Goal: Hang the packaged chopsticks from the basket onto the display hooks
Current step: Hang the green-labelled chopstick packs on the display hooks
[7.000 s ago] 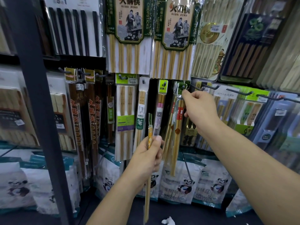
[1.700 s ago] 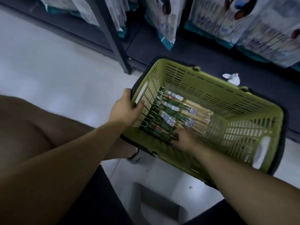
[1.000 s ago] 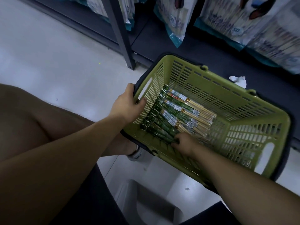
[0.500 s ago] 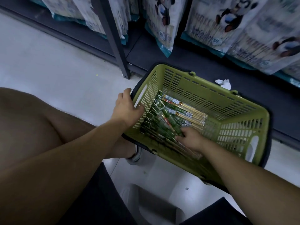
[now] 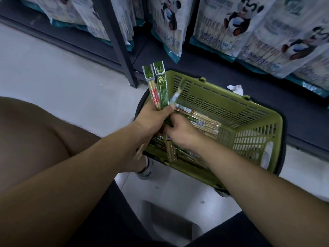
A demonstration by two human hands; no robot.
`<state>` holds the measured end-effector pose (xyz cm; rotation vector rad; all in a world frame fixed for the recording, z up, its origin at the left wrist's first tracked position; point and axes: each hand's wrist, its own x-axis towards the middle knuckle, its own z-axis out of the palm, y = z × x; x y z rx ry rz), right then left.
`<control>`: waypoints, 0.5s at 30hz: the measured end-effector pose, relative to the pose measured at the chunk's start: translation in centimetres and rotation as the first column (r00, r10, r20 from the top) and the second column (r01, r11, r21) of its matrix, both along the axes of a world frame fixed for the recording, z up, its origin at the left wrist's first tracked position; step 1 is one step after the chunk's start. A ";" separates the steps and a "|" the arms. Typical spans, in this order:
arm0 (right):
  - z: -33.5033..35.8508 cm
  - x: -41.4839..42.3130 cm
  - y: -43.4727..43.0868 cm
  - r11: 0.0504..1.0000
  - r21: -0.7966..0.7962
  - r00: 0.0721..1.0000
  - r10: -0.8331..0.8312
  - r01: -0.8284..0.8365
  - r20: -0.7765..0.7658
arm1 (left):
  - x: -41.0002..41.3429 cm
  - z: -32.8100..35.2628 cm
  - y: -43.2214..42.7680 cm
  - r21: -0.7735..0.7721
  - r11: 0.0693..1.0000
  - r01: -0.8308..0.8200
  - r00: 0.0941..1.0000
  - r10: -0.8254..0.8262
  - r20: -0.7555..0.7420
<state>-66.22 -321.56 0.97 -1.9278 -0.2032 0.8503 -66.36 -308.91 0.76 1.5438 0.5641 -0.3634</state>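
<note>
A green plastic basket (image 5: 231, 111) sits on the floor by the bottom shelf, with several packaged chopsticks (image 5: 204, 123) lying in it. My left hand (image 5: 153, 116) grips a few packs of chopsticks (image 5: 161, 86) above the basket's left end, their green header cards pointing up. My right hand (image 5: 181, 132) is right beside it and holds the lower part of the same bundle, over the basket. The display hooks are out of view.
A dark shelf post (image 5: 117, 41) stands left of the basket. Panda-printed bags (image 5: 235, 27) lean along the bottom shelf behind it. A crumpled white scrap (image 5: 235, 89) lies on the shelf base. My bare knee (image 5: 32, 132) fills the left side.
My left hand left the basket rim and now grips a bundle of packs. My right hand lifted those packs out of the basket and up to it.
</note>
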 end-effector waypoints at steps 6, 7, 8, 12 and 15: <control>-2.4 0.1 0.2 0.965 0.102 0.969 -0.234 0.241 -0.076 | 0.6 -0.6 0.9 0.006 0.985 -0.172 0.982 0.172 -0.076; -2.7 0.1 0.1 0.954 0.128 0.958 -0.257 0.272 -0.124 | 0.8 -0.7 1.0 -0.007 0.981 -0.192 0.977 0.191 -0.098; -3.1 0.1 -0.1 0.948 0.135 0.951 -0.267 0.288 -0.155 | 0.9 -0.7 1.2 -0.026 0.977 -0.212 0.972 0.208 -0.113; -5.5 0.5 -1.4 0.923 0.124 0.906 -0.320 0.364 -0.276 | 1.4 -0.5 1.8 -0.067 0.961 -0.270 0.958 0.261 -0.116; -8.7 0.9 -3.5 0.970 -0.168 0.963 -0.203 0.174 -0.177 | 1.5 -0.8 2.6 0.086 0.972 -0.218 0.974 0.222 -0.048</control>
